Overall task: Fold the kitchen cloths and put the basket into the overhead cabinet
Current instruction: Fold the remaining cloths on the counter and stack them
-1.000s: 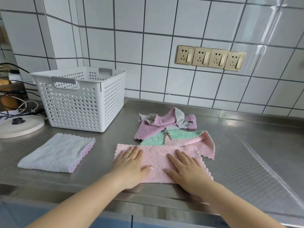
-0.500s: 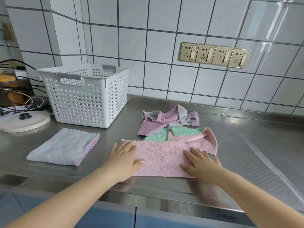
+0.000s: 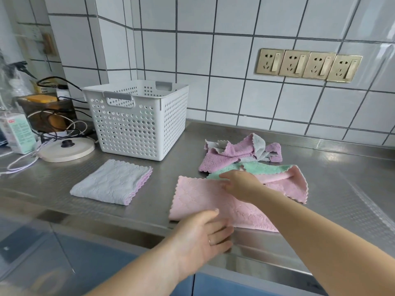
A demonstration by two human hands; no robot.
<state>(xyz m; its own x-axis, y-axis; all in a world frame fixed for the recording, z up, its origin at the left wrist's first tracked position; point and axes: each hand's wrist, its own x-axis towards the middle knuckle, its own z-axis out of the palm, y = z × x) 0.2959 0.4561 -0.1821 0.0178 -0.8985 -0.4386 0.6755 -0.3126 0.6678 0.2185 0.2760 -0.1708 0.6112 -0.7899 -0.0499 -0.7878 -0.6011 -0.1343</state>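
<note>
A pink cloth (image 3: 198, 199) lies flat near the front edge of the steel counter (image 3: 346, 189). My left hand (image 3: 205, 233) pinches its near edge, thumb on top. My right hand (image 3: 241, 184) reaches across to the cloth's far edge, where its blurred fingertips curl onto the cloth. My right forearm covers the cloth's right part. A folded grey cloth (image 3: 111, 182) with a purple underside lies to the left. Behind my right hand, a green and pink cloth (image 3: 269, 169) and a crumpled purple and grey cloth (image 3: 233, 150) are unfolded. The white perforated basket (image 3: 128, 129) stands at the back left.
Left of the basket are a round white disc with a black knob (image 3: 66, 149), tangled cables (image 3: 57, 124), a carton (image 3: 19, 133) and a dark box. A row of gold wall sockets (image 3: 307, 65) sits on the tiled wall. Blue cabinet fronts run below the counter.
Both hands were pressing flat on the pink cloth. Now the left hand has dropped to its near edge and the right hand has crossed to its far edge. The view has shifted to the right.
</note>
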